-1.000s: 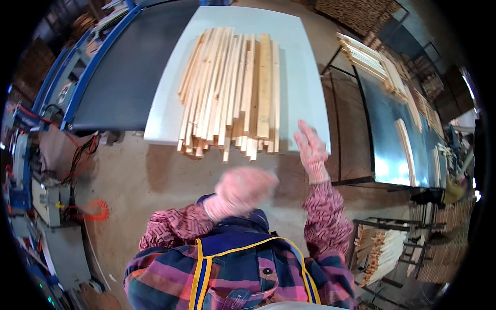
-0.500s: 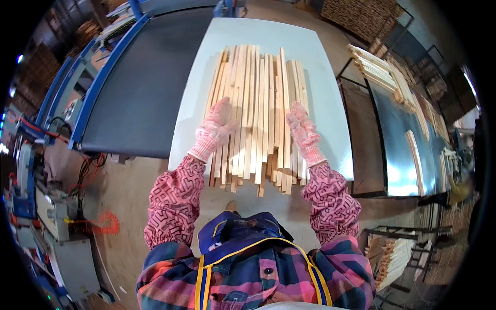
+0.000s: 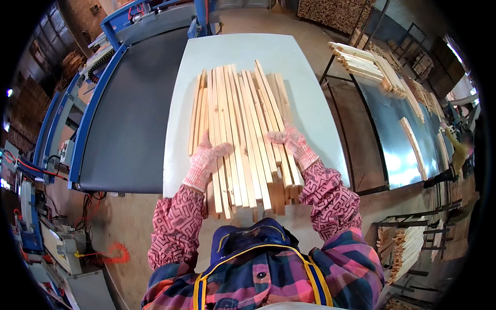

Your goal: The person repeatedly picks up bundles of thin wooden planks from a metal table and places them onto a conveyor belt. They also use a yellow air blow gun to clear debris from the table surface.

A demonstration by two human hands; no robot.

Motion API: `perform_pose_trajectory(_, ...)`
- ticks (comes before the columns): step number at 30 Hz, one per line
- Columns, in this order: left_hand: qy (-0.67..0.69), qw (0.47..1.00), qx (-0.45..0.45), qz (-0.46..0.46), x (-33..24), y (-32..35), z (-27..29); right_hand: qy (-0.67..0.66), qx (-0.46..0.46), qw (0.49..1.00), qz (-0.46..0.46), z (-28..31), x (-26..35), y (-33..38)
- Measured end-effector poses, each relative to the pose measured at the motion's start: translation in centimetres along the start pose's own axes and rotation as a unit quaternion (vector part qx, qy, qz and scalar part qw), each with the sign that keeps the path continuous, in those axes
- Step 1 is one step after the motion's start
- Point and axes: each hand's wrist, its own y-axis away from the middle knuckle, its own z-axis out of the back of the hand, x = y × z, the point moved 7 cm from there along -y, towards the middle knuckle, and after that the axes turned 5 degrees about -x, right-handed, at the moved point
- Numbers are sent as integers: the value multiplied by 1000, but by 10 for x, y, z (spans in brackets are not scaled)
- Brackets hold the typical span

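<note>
A layer of long, pale wooden strips (image 3: 238, 129) lies lengthwise toward me, with other strips partly hidden under it. Their near ends are uneven and reach past the near edge of the white tabletop (image 3: 318, 116). My left hand (image 3: 203, 161), in a pink-and-white knitted glove, grips the left side of the upper layer, its thumb across the top. From the right, my gloved right hand (image 3: 297, 145) clasps the same layer, fingers over its outer strips. Several strips (image 3: 197, 116) lie at the far left of the pile, beyond my left hand. The undersides of both grips are hidden.
Left of the table runs a dark conveyor belt (image 3: 134, 113) in a blue frame. On the right, a shiny metal-topped table (image 3: 398, 139) carries more strips. Stacked wood (image 3: 336, 20) stands at the back, and a red coiled hose (image 3: 118, 253) lies at lower left.
The upper strips have slid toward me and now slant slightly against those below. My hands have come nearer along the pile, the right one reaching further over the top. The view has shifted.
</note>
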Motion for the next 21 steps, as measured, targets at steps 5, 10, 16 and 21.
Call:
perform_pose_trajectory(5, 102, 981, 73, -148, 17, 33, -86, -93, 112, 983, 108, 38, 74, 74)
perform_pose_trajectory(10, -429, 870, 37, -241, 35, 35, -184, -226, 90, 968, 58, 170, 50, 76)
perform_pose_trajectory(16, -644, 729, 231, -22, 21, 22, -228, -184, 104, 977, 33, 249, -19, 60)
perform_pose_trajectory(21, -563, 747, -170, -311, -38, -14, -100, -95, -57, 994, 16, 240, -51, 62)
